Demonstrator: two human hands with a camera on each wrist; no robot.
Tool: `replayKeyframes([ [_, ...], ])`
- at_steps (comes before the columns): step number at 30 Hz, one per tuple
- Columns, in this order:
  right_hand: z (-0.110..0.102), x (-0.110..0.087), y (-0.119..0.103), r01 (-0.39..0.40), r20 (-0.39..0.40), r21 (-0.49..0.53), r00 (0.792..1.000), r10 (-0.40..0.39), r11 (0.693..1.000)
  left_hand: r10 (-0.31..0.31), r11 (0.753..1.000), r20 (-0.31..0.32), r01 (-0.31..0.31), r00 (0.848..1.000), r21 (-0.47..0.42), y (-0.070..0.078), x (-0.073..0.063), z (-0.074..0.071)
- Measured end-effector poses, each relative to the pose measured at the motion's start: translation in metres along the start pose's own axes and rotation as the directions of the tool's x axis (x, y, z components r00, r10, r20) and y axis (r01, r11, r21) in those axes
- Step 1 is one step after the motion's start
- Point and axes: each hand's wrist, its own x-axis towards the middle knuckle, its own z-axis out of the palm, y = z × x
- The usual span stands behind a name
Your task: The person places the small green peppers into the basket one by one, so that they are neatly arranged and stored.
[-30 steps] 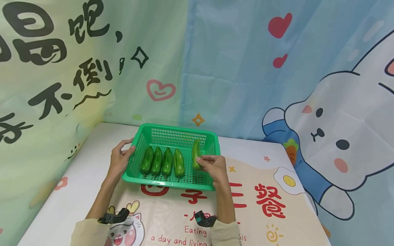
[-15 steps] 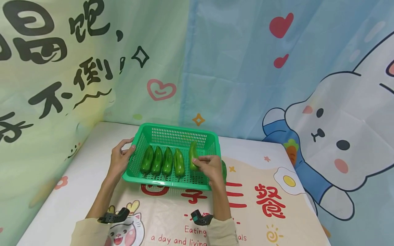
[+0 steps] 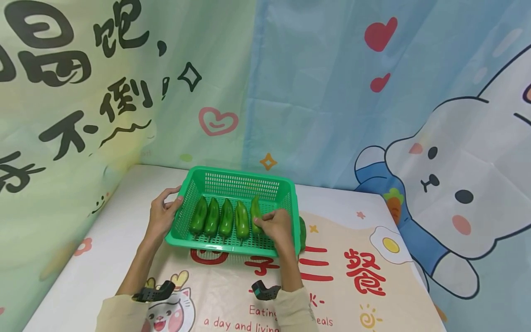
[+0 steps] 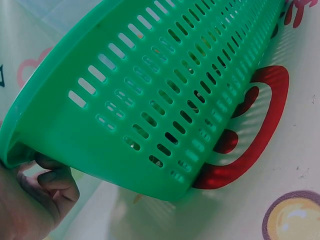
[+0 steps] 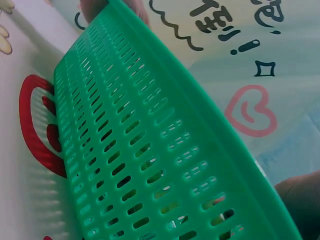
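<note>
A green plastic basket (image 3: 244, 251) with slotted walls stands on the table. Several green peppers (image 3: 226, 219) lie side by side in its left and middle part, stems toward the front. My left hand (image 3: 161, 216) grips the basket's left rim; in the left wrist view, curled fingers (image 4: 62, 187) show beneath that rim. Inside the basket, my right hand (image 3: 277, 227) pinches another green pepper (image 3: 255, 210) between thumb and fingers, just right of the row and tip toward the back. In the right wrist view the basket's front wall (image 5: 125, 125) hides the peppers and most of that hand.
Outside the basket's right wall a dark green object (image 3: 303, 233) shows in part; its kind is unclear. A printed cloth (image 3: 352, 286) covers the table. Behind hangs a patterned curtain (image 3: 307, 115), with another printed sheet (image 3: 62, 138) on the left.
My right hand has moved left inside the basket with the pepper, bringing it close to the row. The green object outside the right wall has come into view. My left hand stays on the rim.
</note>
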Motion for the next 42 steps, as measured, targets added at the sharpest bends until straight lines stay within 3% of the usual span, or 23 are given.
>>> replayKeyframes([
  [5,0.004,0.003,-0.004,0.024,0.008,-0.117,1.000,-0.023,0.993,0.005,1.000,-0.004,-0.005,1.000,-0.010,0.000,-0.001,0.000],
  [9,0.011,0.012,0.000,0.024,0.029,-0.138,0.999,-0.020,0.990,0.021,1.000,-0.007,-0.021,1.000,-0.016,0.001,-0.002,0.000],
  [14,0.027,0.037,0.023,0.007,0.081,-0.138,0.997,0.005,0.990,0.034,0.999,-0.013,-0.034,0.999,-0.016,0.002,-0.003,0.001],
  [19,0.043,0.062,0.048,-0.021,0.101,-0.207,0.994,0.042,0.978,0.033,0.999,-0.011,-0.034,0.999,-0.014,0.002,-0.003,0.001],
  [24,0.056,0.079,0.066,0.001,0.136,-0.231,0.990,0.032,0.973,0.031,0.999,-0.009,-0.032,0.999,-0.013,0.002,-0.004,0.000],
  [31,0.062,0.083,0.074,0.026,0.135,-0.224,0.991,0.005,0.974,0.033,0.999,-0.012,-0.034,0.999,-0.017,0.001,-0.003,0.001],
  [42,0.057,0.074,0.067,0.022,0.140,-0.242,0.990,0.013,0.970,0.037,0.999,-0.008,-0.037,0.999,-0.022,0.002,-0.004,0.000],
])
